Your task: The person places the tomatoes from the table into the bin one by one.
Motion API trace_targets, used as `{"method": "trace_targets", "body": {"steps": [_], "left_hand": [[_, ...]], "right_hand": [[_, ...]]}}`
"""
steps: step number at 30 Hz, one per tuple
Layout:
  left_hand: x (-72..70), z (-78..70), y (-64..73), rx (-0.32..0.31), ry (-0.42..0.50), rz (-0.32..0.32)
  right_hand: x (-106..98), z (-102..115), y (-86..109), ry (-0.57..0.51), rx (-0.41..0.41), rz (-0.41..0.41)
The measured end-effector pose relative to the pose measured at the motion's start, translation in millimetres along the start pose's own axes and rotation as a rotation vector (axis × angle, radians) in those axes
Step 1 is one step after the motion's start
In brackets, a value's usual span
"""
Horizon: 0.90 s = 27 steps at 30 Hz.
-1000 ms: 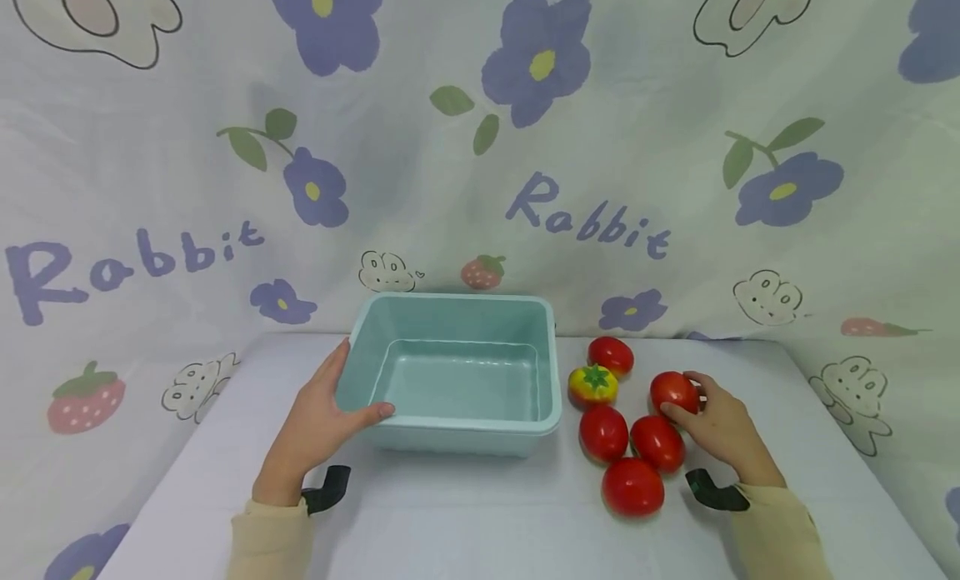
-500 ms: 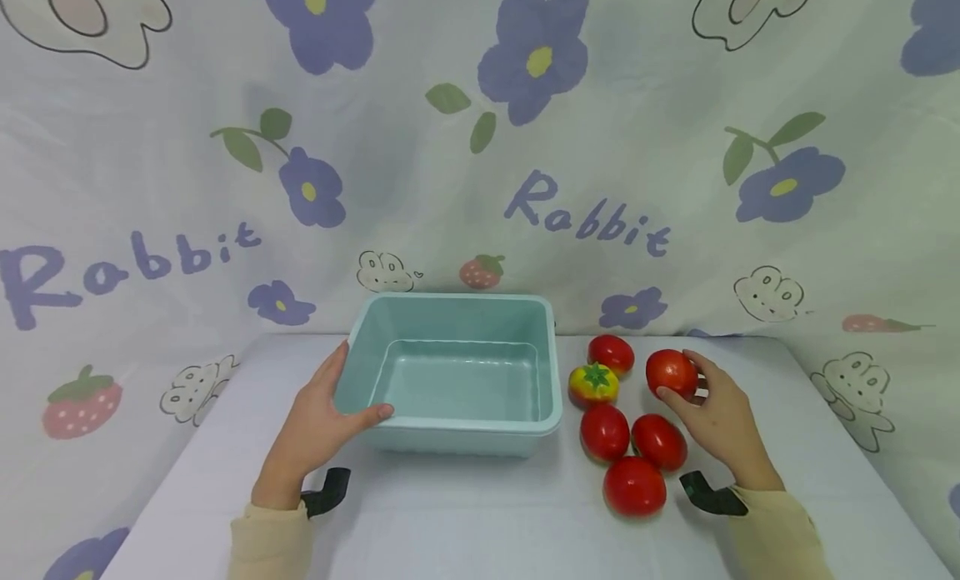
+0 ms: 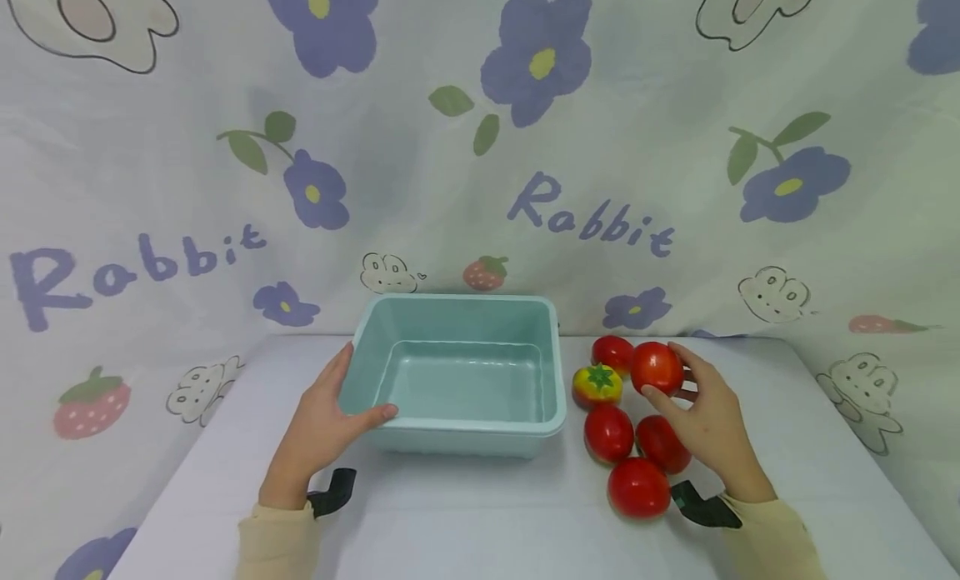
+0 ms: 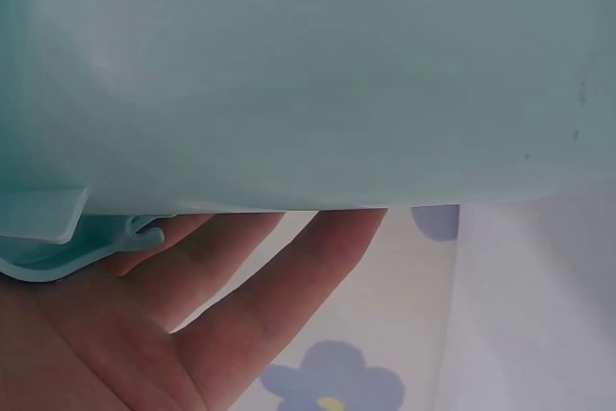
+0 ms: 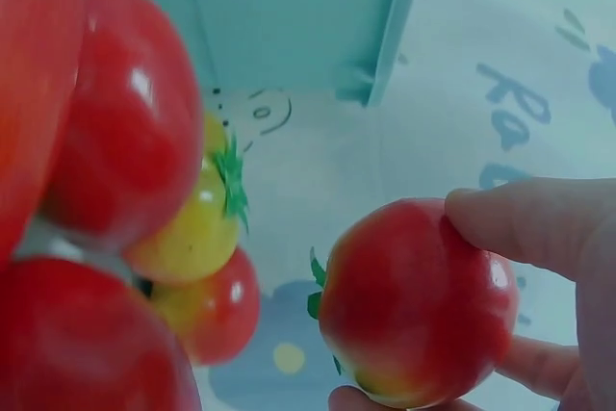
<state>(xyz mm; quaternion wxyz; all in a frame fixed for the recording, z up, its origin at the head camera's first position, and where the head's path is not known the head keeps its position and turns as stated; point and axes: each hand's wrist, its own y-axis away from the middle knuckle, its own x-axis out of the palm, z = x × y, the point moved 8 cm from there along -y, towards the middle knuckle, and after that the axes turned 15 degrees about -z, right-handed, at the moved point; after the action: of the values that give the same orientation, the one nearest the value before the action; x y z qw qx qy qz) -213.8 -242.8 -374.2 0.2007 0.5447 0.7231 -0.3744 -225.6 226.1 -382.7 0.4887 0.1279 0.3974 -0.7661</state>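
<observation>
My right hand [image 3: 708, 422] holds a red tomato [image 3: 656, 369] between thumb and fingers, raised beside the other tomatoes. In the right wrist view this tomato [image 5: 419, 300] shows green leaf tips and a yellowish underside. My left hand [image 3: 322, 422] grips the near left corner of a pale blue-green plastic basin [image 3: 472, 426], thumb on the rim. The left wrist view shows its fingers [image 4: 279, 305] against the basin's outer wall [image 4: 318, 93]. Inside, the basin holds nothing.
Several tomatoes lie right of the basin: a red one [image 3: 612, 355] at the back, a yellow-red one [image 3: 597, 386] with a green calyx, and red ones [image 3: 639, 488] nearer the front. A white table [image 3: 465, 522] bears everything, with a printed curtain [image 3: 420, 205] behind.
My right hand has lifted the tomato from beside the others and carried it slightly left toward the basin. The left hand has stayed at the basin's corner.
</observation>
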Motion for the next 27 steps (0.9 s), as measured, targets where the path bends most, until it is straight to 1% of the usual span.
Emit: {"method": "trace_targets", "body": {"steps": [4,15,23,27], "left_hand": [[0.2,-0.3,-0.3,-0.005,0.002,0.002],[-0.4,0.1,-1.6,0.011,0.002,-0.009],[0.5,0.1,-3.8,0.021,0.013,-0.010],[-0.4,0.8,-2.0,0.023,0.016,-0.015]], "right_hand": [[2.2,9.1,0.0,-0.030,-0.012,-0.001],[1.2,36.0,-5.2,-0.081,-0.050,-0.050],[2.0,51.0,-6.2,-0.149,-0.069,-0.081],[4.1,59.9,-7.6,-0.173,-0.083,-0.091]]}}
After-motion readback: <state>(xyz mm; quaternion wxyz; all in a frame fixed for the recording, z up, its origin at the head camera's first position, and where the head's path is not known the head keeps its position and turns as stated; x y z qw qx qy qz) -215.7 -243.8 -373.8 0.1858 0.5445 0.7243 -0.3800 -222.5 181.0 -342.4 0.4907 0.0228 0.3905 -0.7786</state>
